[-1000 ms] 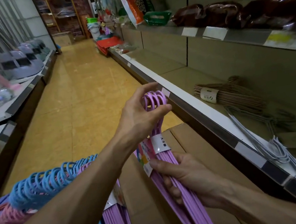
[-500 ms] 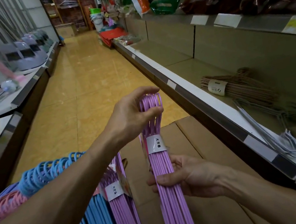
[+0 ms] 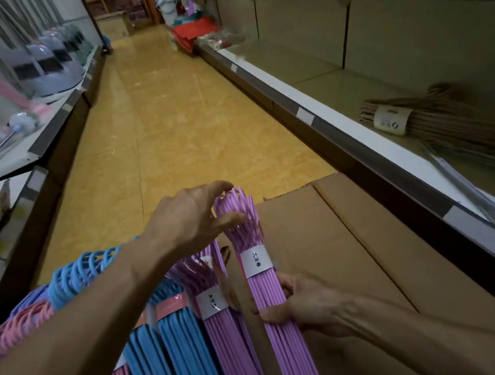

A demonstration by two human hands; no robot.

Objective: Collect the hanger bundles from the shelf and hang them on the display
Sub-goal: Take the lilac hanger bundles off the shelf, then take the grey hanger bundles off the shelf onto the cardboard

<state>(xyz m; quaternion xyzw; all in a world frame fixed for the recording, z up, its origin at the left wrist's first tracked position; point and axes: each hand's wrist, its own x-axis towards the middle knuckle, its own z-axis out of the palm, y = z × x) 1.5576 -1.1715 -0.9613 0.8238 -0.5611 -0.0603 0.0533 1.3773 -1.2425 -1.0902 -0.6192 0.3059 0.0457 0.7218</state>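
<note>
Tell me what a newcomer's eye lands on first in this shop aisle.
First, the purple hanger bundle at centre, its hooks pinched by the left hand and its shafts gripped by the right hand over a cardboard box. Next, the row of blue, pink and purple hanging bundles at lower left. On the right shelf lies a brown hanger bundle.

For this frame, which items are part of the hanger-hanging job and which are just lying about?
Job:
purple hanger bundle, held by left hand and right hand
hung purple bundle
blue bundles
brown bundle on shelf

Lying about:
cardboard box
dustpans
buckets
</note>
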